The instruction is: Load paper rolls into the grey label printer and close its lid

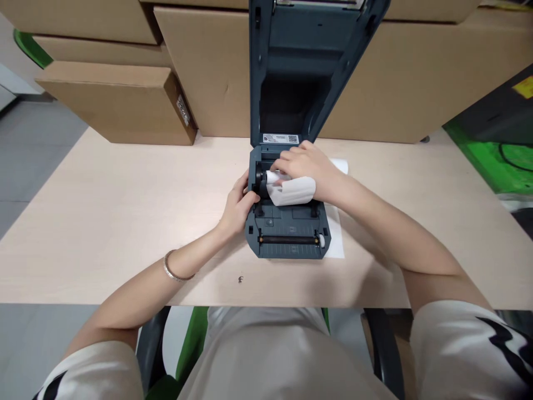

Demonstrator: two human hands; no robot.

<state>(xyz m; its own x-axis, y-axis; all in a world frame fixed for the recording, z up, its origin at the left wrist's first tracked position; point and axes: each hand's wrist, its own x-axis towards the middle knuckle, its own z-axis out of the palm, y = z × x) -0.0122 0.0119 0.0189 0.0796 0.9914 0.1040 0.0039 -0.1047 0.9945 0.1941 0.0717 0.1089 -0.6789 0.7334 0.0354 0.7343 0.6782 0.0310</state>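
A dark blue-grey printer [291, 222] stands on the table with its lid [306, 39] raised. My left hand [239, 205] grips the printer's left side wall, thumb over the rim. Inside the printer, my right hand [306, 166] has its fingers curled around a white paper roll [275, 178], which sits beside the black holder at the left. A loose flap of white paper [293, 191] hangs below that hand. A black roller [289, 240] lies across the front of the printer. The right fingertips are partly hidden.
Cardboard boxes [120, 105] line the back of the pale wooden table [125, 222]. Another white roll [340, 165] and a white sheet [335, 239] lie right of the printer. A small dark scrap [240, 279] is near the front edge. Green material [499, 161] shows at the far right.
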